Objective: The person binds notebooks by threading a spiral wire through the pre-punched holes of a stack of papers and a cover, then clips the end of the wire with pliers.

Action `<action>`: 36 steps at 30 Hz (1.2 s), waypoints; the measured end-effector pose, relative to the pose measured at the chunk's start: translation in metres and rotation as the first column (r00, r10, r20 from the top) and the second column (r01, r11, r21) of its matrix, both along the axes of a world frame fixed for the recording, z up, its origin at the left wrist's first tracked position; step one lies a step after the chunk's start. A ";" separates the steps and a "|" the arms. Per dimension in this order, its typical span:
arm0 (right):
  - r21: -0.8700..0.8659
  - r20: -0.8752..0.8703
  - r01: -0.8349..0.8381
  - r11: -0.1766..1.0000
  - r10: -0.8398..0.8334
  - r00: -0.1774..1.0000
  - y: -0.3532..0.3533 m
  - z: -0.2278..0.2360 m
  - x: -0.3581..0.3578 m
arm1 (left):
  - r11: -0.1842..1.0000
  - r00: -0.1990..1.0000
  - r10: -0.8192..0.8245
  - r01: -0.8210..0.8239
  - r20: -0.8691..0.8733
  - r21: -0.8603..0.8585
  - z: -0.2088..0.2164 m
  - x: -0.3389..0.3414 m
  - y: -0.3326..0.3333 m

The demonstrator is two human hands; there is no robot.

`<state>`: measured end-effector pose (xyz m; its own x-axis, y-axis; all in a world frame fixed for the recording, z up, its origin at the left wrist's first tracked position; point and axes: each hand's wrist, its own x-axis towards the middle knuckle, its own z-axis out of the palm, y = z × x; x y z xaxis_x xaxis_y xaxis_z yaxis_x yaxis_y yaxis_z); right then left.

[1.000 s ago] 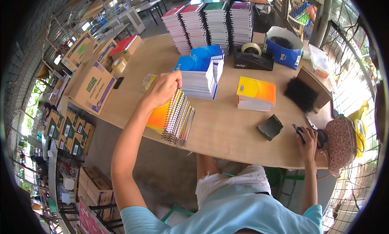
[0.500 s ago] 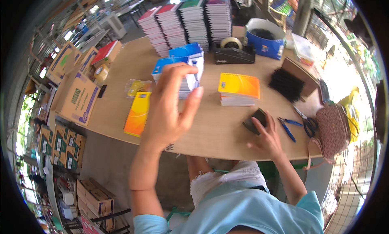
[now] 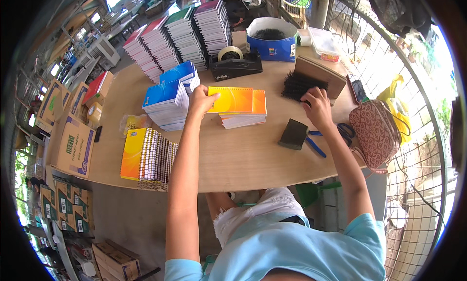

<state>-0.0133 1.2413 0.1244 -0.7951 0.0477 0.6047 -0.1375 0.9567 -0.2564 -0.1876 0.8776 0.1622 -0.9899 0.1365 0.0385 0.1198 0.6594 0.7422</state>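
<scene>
My left hand (image 3: pixel 199 103) pinches the left end of a yellow notebook (image 3: pixel 231 100), held over a short stack of yellow-orange notebooks (image 3: pixel 247 119). My right hand (image 3: pixel 318 108) is at the near edge of a pile of thin black binding coils (image 3: pixel 297 85), fingers bent together; what lies between them is too small to make out. A dark block (image 3: pixel 293 134) sits nearer me, beside blue-handled pliers (image 3: pixel 316 147). At the left front, a row of yellow-orange spiral notebooks (image 3: pixel 132 154) shows its coiled edges.
Blue notebooks (image 3: pixel 163 106) and tall notebook stacks (image 3: pixel 177 40) stand back left. A tape dispenser (image 3: pixel 236 67) and blue tub (image 3: pixel 271 50) are behind. Right lie a cardboard piece (image 3: pixel 319 76), scissors (image 3: pixel 346 132) and a patterned pouch (image 3: pixel 374 135). Cartons (image 3: pixel 73 147) stand left.
My left hand has come down from the air and now grips a yellow notebook. My right hand has left the dark block and reached the black coils. The view has shifted.
</scene>
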 end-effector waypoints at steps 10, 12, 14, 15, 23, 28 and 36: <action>0.158 -0.238 0.062 0.986 -0.023 0.971 0.011 -0.004 -0.028 | 0.962 0.802 -0.026 0.183 -0.597 0.203 0.016 0.190 -0.021; 0.127 -0.234 -0.001 0.992 0.031 0.972 0.018 0.005 -0.025 | 0.964 0.813 -0.054 0.193 -0.580 0.182 -0.014 0.210 -0.026; 0.059 -0.116 -0.177 0.982 0.183 0.976 0.021 0.014 -0.021 | 0.959 0.846 -0.138 0.244 -0.515 0.144 -0.057 0.216 -0.035; 0.064 -0.107 -0.172 0.983 0.178 0.978 0.018 0.023 -0.012 | 0.957 0.849 -0.140 0.249 -0.509 0.152 -0.066 0.220 -0.031; -0.374 0.146 -0.450 0.811 0.530 0.835 -0.090 0.040 0.072 | 0.910 0.887 0.044 0.154 -0.460 0.384 -0.080 0.228 -0.001; -0.349 0.089 -0.485 0.802 0.544 0.835 -0.106 0.029 0.075 | 0.904 0.884 0.033 0.173 -0.466 0.391 -0.079 0.228 -0.003; -0.586 0.182 -0.506 0.633 0.711 0.679 -0.114 0.030 0.070 | 0.917 0.883 0.038 0.155 -0.469 0.367 -0.074 0.231 -0.002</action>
<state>0.0564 1.1272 0.1544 -0.8855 -0.3508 0.3046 -0.4412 0.4296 -0.7879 0.0431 0.8755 0.0880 -0.8354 0.0726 0.5448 0.5374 0.3151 0.7822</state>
